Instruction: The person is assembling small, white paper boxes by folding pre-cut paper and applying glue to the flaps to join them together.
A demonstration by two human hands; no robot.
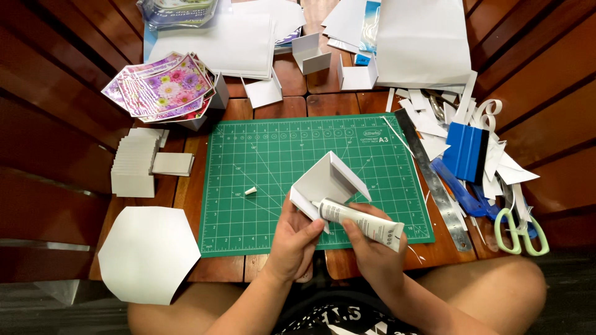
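left hand (297, 239) grips the folded white card (326, 183); right hand (372, 248) is closed around the glue tube (360, 222).

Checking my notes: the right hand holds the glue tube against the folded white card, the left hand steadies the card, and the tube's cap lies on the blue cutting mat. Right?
Not quite. The head view shows the cap on a green cutting mat, not blue. The rest holds.

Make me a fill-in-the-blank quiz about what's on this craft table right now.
1. The right hand holds a tube of ____.
2. The left hand holds a folded white ____ piece.
3. The cutting mat is coloured ____.
4. The scissors have ____ handles.

Answers: glue; cardboard; green; green
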